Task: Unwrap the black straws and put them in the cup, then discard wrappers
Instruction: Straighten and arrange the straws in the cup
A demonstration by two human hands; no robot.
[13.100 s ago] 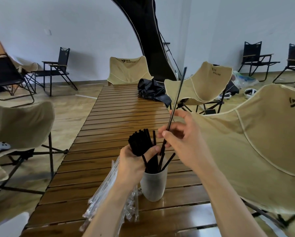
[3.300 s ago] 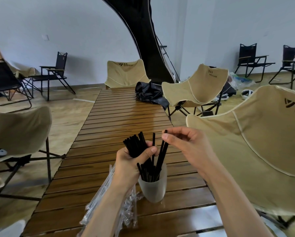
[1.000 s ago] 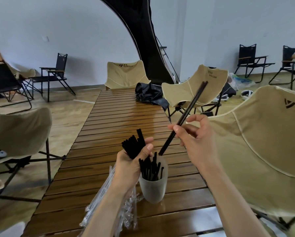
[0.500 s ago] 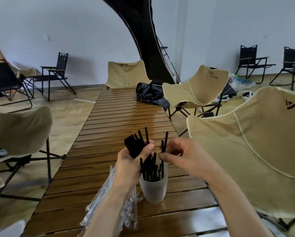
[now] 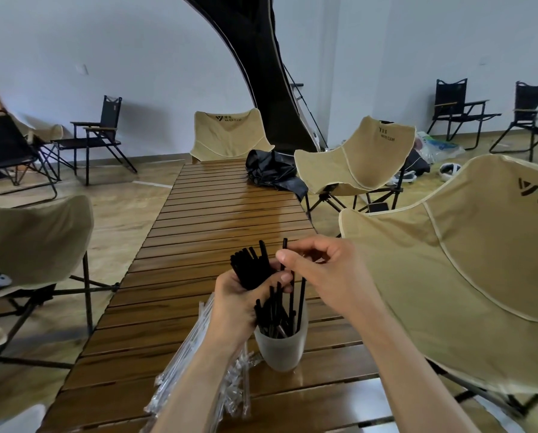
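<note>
My left hand [image 5: 241,303] grips a bundle of black straws [image 5: 249,267], their tips fanning upward. Just right of it, my right hand [image 5: 320,273] pinches a single black straw [image 5: 284,247] that stands upright beside the bundle. Below both hands a frosted white cup [image 5: 282,350] stands on the slatted wooden table [image 5: 217,220] and holds several black straws [image 5: 275,314]. Clear plastic wrappers [image 5: 199,370] lie on the table left of the cup, partly hidden by my left forearm.
A black cloth [image 5: 272,171] lies at the table's far right. Beige folding chairs stand around the table: one close on my right [image 5: 449,276], one on the left [image 5: 33,235], two farther back [image 5: 352,157]. Black chairs [image 5: 102,135] line the walls.
Since half a second ago my right hand has risen a little and now pinches one straw beside the bundle. A second ago it held a straw slanted high above the cup.
</note>
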